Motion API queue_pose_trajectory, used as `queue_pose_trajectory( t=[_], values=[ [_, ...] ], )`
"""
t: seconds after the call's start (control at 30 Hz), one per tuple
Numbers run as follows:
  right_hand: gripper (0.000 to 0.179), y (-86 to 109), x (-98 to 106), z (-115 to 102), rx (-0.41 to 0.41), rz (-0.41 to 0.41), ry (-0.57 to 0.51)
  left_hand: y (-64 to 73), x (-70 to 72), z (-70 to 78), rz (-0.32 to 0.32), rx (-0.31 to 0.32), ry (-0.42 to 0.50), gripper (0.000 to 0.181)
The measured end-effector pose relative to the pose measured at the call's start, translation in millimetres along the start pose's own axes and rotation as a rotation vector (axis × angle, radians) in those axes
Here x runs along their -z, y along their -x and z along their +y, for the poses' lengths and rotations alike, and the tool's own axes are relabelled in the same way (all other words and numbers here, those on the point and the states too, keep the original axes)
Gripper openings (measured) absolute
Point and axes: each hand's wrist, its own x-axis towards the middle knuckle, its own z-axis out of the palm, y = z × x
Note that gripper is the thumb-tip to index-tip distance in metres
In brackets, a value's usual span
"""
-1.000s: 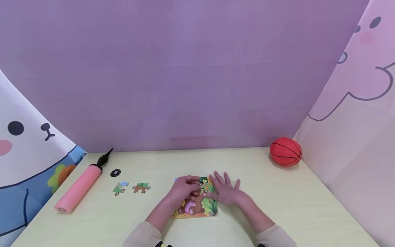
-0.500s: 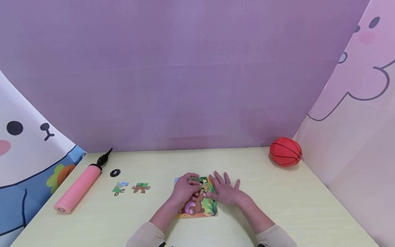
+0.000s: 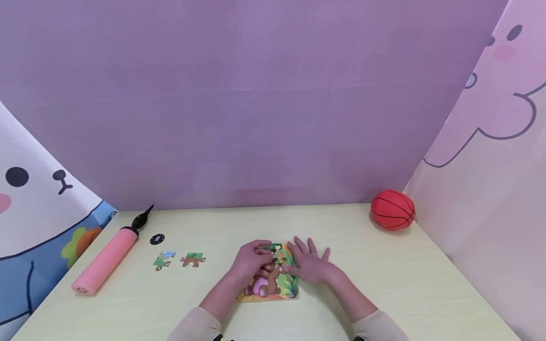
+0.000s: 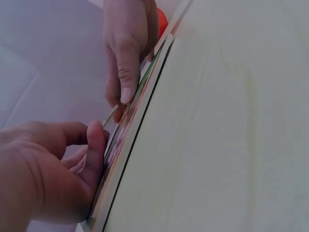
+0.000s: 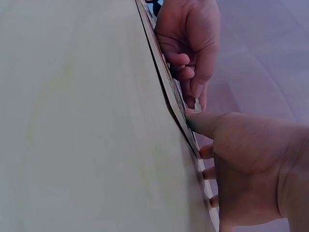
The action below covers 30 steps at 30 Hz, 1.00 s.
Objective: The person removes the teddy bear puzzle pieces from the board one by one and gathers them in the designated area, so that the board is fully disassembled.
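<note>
A jigsaw puzzle in a flat tray, with a brown bear among green leaves, lies at the front middle of the table. Over its upper left part my left hand pinches a thin puzzle piece between thumb and fingertip; the piece appears edge-on in both wrist views, so its picture is hidden. My right hand lies with fingers spread at the tray's right edge, its thumb resting on the puzzle. Left of the tray, apart from it, lie two loose puzzle pieces: one green and blue, one brown and green.
Far left on the table lies a pink hand pump with a black nozzle. A black round chip sits near it. At the back right corner rests a red toy basketball. A purple cloth rises behind the table.
My left hand shifts a little to the right over the puzzle, then back left, still pinching the piece. The right hand stays on the tray's edge. The head view turns slightly.
</note>
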Motion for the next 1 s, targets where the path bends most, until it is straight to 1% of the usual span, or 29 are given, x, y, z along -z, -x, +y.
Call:
queue_pose_trajectory(
  t=[0.1,0.27,0.37,0.57,0.7,0.87,1.0],
  values=[
    [0.076,-0.7,-1.2,-2.3,-0.004,0.049,-0.019,-1.0,1.7,-1.2,-0.010,0.017,0.040,0.044],
    [0.083,-4.2,-7.2,-5.9,-0.028,0.125,-0.024,-2.4,2.5,-2.4,-0.018,0.020,0.066,0.044],
    [0.088,-4.3,-8.8,-8.0,-0.051,0.127,-0.001,-2.3,3.9,-2.4,-0.027,0.018,0.072,0.045],
    [0.089,-3.3,-9.7,-9.9,-0.071,0.117,0.007,-0.9,12.7,-1.8,-0.053,0.009,0.082,0.047],
    [0.089,-2.4,-9.4,-10.5,-0.074,0.108,0.019,-1.6,21.4,-2.8,-0.051,0.004,0.083,0.047],
    [0.089,-4.2,-12.0,-7.1,-0.073,0.101,0.048,-3.0,32.7,-5.3,-0.037,0.003,0.054,0.047],
    [0.090,-4.8,-12.3,-6.4,-0.065,0.097,0.039,-2.3,42.4,-6.0,-0.042,-0.007,0.053,0.048]
  ],
)
